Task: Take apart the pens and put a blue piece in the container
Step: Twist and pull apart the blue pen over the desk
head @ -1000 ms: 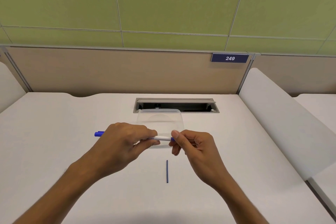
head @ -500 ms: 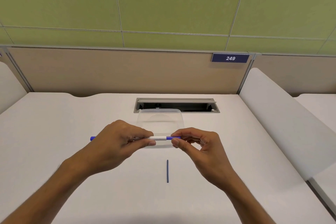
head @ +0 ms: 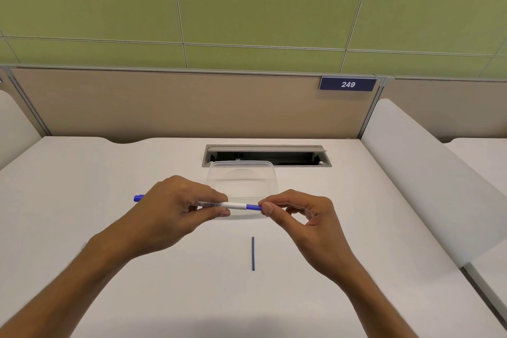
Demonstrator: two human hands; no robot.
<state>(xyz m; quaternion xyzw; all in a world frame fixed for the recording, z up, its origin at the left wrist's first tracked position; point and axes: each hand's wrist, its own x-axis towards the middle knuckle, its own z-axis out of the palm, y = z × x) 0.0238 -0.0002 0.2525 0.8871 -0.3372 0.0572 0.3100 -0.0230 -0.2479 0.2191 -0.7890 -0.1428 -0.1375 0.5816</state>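
**Pen gripped at both ends above the desk**

Clear plastic container (head: 242, 181), shallow, rounded at the corners, toward the far edge of the desk (head: 82, 186), just in front of the cable slot (head: 266, 156); nothing visible inside

White pen (head: 231, 205), slim and cylindrical, printed lettering along the barrel, blue at both ends, held level above the container's near rim

Left hand (head: 172, 208) wrapped around the barrel, fingers curled, blue cap end poking out at the left

Right hand (head: 299, 217) pinching the blue tip end between thumb and forefinger, other fingers loosely curled

Thin dark blue rod (head: 253, 253), straight and matte, flat on the smooth white surface, nearer the front edge, apart from both hands

Navy plate marked 249 (head: 348, 84) on the beige partition behind the far edge
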